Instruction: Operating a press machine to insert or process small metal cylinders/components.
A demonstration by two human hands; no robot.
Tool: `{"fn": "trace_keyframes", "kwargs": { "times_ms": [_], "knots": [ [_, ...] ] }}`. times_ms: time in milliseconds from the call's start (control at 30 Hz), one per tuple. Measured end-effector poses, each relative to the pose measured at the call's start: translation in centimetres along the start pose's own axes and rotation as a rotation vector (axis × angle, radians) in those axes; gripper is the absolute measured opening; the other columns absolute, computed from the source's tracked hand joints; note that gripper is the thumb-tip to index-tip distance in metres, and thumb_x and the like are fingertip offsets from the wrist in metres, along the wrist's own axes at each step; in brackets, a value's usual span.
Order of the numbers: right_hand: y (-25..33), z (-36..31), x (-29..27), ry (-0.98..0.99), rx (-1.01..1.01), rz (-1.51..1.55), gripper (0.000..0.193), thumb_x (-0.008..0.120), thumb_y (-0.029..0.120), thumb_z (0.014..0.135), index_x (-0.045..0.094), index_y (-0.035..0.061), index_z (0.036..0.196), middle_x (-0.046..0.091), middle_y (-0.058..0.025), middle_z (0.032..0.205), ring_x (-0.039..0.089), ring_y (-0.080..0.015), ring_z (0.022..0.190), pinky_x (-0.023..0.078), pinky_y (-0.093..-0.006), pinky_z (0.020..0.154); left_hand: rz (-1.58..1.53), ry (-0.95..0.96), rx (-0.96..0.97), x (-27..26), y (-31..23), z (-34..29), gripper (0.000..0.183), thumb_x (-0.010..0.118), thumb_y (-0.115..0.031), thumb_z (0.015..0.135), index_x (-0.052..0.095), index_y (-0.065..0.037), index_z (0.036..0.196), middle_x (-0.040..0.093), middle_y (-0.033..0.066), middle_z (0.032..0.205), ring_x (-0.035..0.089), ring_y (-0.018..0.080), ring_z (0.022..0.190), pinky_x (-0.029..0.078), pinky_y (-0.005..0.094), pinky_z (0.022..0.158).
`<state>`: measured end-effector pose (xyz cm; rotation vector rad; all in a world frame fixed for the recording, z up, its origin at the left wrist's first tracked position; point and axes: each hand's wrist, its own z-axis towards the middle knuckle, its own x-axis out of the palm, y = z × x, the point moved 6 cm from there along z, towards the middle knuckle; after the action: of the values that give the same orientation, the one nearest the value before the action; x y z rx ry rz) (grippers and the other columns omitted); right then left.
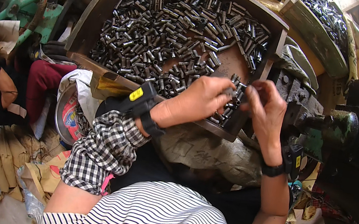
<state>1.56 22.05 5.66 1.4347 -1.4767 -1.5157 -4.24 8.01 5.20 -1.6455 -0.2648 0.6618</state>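
Note:
A wooden tray (89, 66) holds a heap of short dark metal tubes (153, 37). Over its near right corner, my left hand (195, 98) is closed, thumb and fingers pinched round a small grey metal tube (228, 91) that is partly hidden and blurred. Close beside it on the right, my right hand (266, 109) bends its fingers toward the thumb at the tray's right wall. Its fingertips meet near a small metal piece, but what they grip is too small to make out. More tubes lie below the two hands in the corner.
On the right stands a dark machine with a green rounded part (350, 125). A second wooden box (315, 37) of metal pieces is at the back right. A metal basin (62, 117) sits left of my knee. Farther left, another person (3, 84) sits by a green handwheel (15, 5).

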Motion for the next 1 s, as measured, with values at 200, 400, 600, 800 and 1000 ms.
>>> {"fn": "trace_keyframes", "kwargs": {
  "times_ms": [200, 400, 600, 800, 1000],
  "knots": [
    [1.3, 5.7, 2.3, -0.252, -0.533, -1.125, 0.006, 0.059, 0.003, 0.077, 0.055, 0.0027, 0.082, 0.063, -0.0156, 0.076, 0.065, -0.0293, 0.069, 0.052, -0.0357, 0.057, -0.957, -0.164, -0.396, -1.1, 3.8, -0.2, 0.028, 0.055, -0.014, 0.090, 0.045, -0.003, 0.114, 0.060, 0.0099, 0.091, 0.066, 0.0177, 0.073, 0.052, 0.0206, 0.049],
    [1.1, 6.3, 3.6, -0.168, -0.412, -1.439, 0.007, 0.058, 0.003, 0.074, 0.056, 0.0054, 0.081, 0.064, -0.0113, 0.078, 0.067, -0.0261, 0.069, 0.054, -0.0344, 0.058, 0.216, -0.075, -0.032, -0.9, 1.6, 0.2, 0.020, 0.060, -0.006, 0.072, 0.058, -0.001, 0.091, 0.061, 0.0115, 0.067, 0.065, 0.0230, 0.064, 0.051, 0.0328, 0.056],
    [2.0, 2.2, 1.4, -0.173, -0.505, -0.830, 0.010, 0.059, 0.004, 0.077, 0.057, 0.0023, 0.086, 0.061, -0.0156, 0.080, 0.061, -0.0362, 0.074, 0.049, -0.0423, 0.064, 0.655, 0.107, 0.190, 1.2, 1.6, -0.6, 0.016, 0.064, -0.009, 0.071, 0.057, -0.005, 0.085, 0.057, 0.0120, 0.077, 0.060, 0.0335, 0.076, 0.048, 0.0431, 0.063],
    [1.9, -2.8, 0.0, -0.124, -0.379, -0.487, 0.013, 0.063, 0.001, 0.076, 0.059, -0.0002, 0.088, 0.059, -0.0154, 0.077, 0.060, -0.0320, 0.068, 0.046, -0.0369, 0.058, 0.699, 0.258, 0.249, 1.1, 1.3, -0.4, 0.010, 0.059, -0.006, 0.074, 0.060, -0.006, 0.084, 0.059, 0.0127, 0.077, 0.061, 0.0325, 0.076, 0.048, 0.0419, 0.064],
    [1.2, -4.3, -0.1, -0.124, -0.370, -0.411, 0.012, 0.063, 0.000, 0.077, 0.061, -0.0003, 0.089, 0.060, -0.0148, 0.077, 0.061, -0.0295, 0.065, 0.047, -0.0331, 0.056, 0.745, 0.230, 0.286, 1.7, 0.4, -0.3, 0.006, 0.056, -0.004, 0.074, 0.060, -0.002, 0.077, 0.061, 0.0142, 0.075, 0.062, 0.0320, 0.077, 0.049, 0.0411, 0.067]
  ]
}}
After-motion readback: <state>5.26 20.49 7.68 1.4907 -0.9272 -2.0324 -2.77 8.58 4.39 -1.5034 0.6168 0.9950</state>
